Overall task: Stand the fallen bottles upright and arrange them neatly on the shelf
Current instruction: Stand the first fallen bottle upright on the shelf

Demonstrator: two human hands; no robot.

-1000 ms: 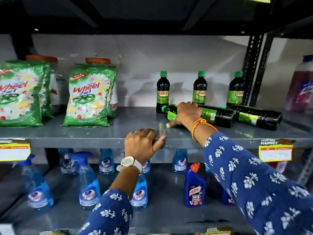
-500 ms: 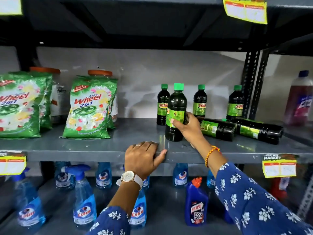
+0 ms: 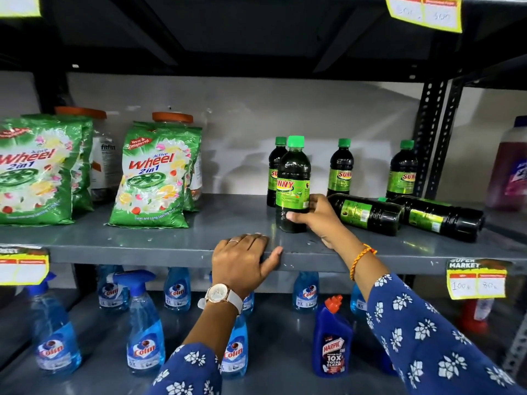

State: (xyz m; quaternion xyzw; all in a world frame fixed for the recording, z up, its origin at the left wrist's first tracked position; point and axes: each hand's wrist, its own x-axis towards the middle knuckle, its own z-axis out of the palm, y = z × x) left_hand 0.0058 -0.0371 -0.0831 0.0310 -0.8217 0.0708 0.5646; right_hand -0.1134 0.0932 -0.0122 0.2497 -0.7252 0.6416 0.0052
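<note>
Raised upright, the dark green-capped plastic bottle [image 3: 293,178] stands clasped by our right hand [image 3: 316,216]; our left hand [image 3: 242,262] rests slack on the grey metal shelf [image 3: 142,246]; two fallen bottles [image 3: 368,212] await.

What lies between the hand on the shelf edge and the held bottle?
Head view: only bare shelf separates the left hand from the bottle the right hand grips.

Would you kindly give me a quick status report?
Right hand grips one bottle, upright on shelf. Left hand rests on shelf edge. Two fallen bottles lie just right of it.
</note>
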